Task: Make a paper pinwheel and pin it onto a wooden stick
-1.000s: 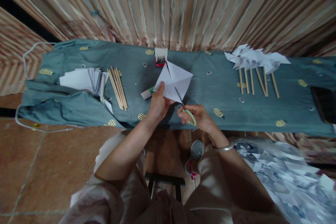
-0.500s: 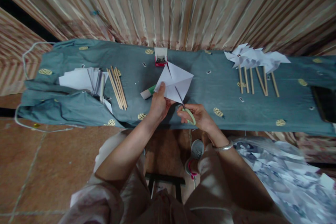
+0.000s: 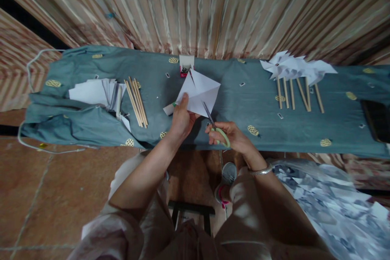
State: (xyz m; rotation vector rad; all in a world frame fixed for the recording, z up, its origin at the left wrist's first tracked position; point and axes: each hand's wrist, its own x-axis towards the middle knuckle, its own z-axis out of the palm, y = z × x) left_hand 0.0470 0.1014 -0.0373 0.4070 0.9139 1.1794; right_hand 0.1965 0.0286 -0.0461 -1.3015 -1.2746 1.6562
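Observation:
A square sheet of white paper [image 3: 202,87] is pinched at its near left side by my left hand [image 3: 183,118], thumb on top. A slit runs inward from its far corner, and creases cross it. My right hand [image 3: 228,135] grips green-handled scissors [image 3: 224,136] by the loops. Their blades lie at the near edge of the paper, tips pointing toward its middle. Partly hidden behind my left hand is a green and white piece [image 3: 169,109] on the cloth. Just beyond the paper stands a small open red and white box [image 3: 187,65] of tiny metal pieces.
Wooden sticks [image 3: 136,103] and a stack of white paper [image 3: 91,92] lie left on the green cloth [image 3: 262,93]. Finished paper pinwheels [image 3: 298,67] on sticks rest right, before a dark phone [image 3: 376,120]. A bag of paper scraps [image 3: 344,207] sits below right. Corrugated metal rises behind.
The paper and my left hand have shifted slightly left. The scissors have drawn back a little toward me and right, and a cut shows at the paper's near edge.

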